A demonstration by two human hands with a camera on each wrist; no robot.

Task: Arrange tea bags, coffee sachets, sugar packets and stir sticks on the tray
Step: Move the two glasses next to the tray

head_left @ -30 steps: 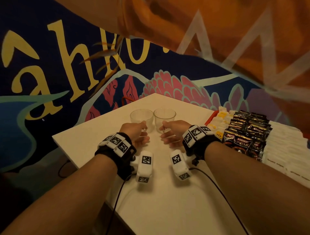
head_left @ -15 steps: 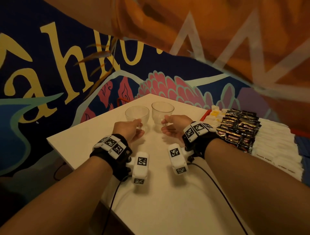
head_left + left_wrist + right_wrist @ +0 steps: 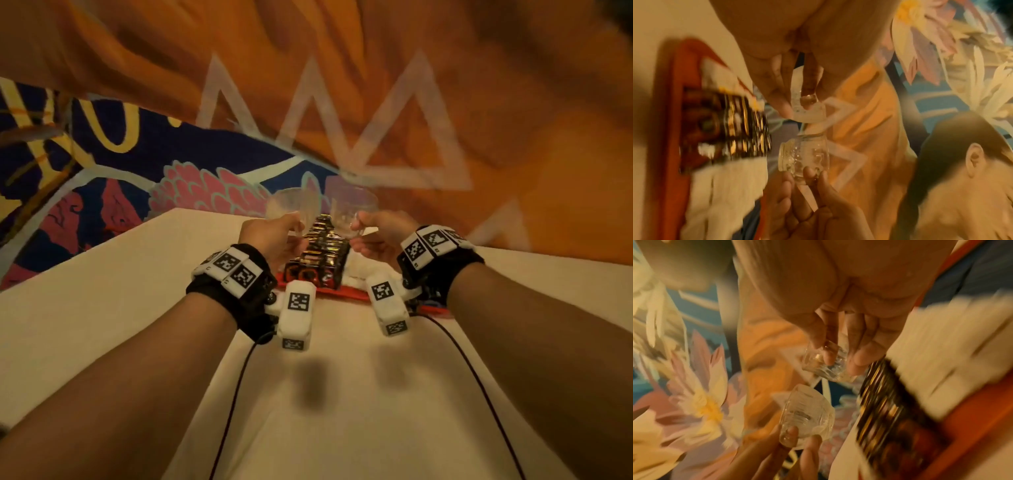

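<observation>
Left hand [image 3: 270, 236] pinches a glass cup [image 3: 291, 205] above the red tray [image 3: 342, 294]; right hand [image 3: 380, 236] pinches a second glass cup [image 3: 349, 212], likely by the handle. Coffee sachets [image 3: 322, 260] and white packets fill the tray. Glass: rigid, slick, fragile; hold low.

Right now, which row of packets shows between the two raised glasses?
The dark coffee sachets, the black-and-gold row on the red tray; the white packets lie right of it.
</observation>
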